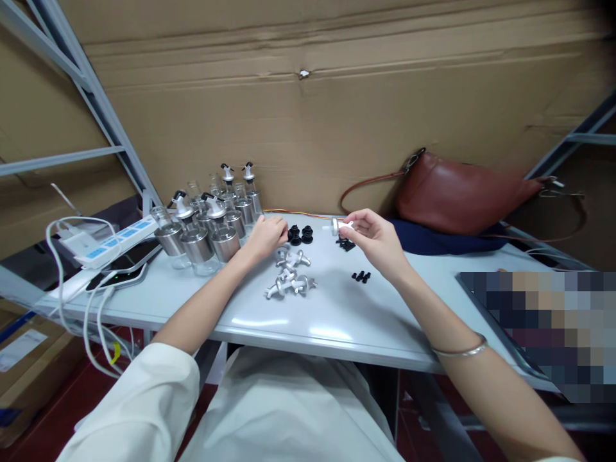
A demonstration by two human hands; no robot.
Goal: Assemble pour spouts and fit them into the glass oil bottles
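Note:
My right hand [374, 236] pinches a small silver pourer spout [337, 226] above the grey table [337, 314]. My left hand [267, 235] rests curled on the table beside black rubber rings [299, 235]; what its fingers hold, if anything, is hidden. A heap of several silver spouts [290, 274] lies just in front of my left hand. Small black caps [360, 276] lie below my right wrist, and more black pieces [344, 243] sit under my right fingers.
Several glass bottles with steel bases [208, 224] stand at the back left. A white power strip [115, 240] and a phone [120, 273] lie at the left edge. A brown leather bag [457, 192] leans on the cardboard wall [312, 115].

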